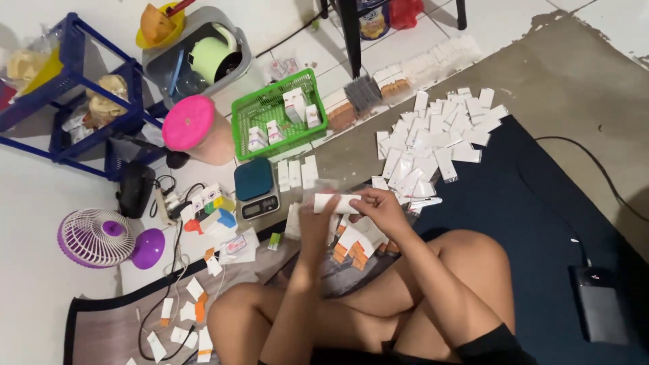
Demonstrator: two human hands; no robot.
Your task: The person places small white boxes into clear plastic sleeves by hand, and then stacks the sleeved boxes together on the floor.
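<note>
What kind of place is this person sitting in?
Probably a home floor used for packing small goods: a pile of small white boxes, a digital scale, and a green basket. Both hands hold one white box.

A green plastic mesh basket [245, 116] beside a small grey digital scale [257, 189]; purple desk fan [101, 237] at the floor's left edge

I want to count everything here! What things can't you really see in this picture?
- Small white box, head view: both hands, left hand and right hand, cover its ends; print too small.
- Flat cartons under the hands: mostly hidden by the wrists.
- Scale display: too small to read.
- Chair legs: cut off by the top edge.
- Black device on the blue mat: too dark to identify.
</note>
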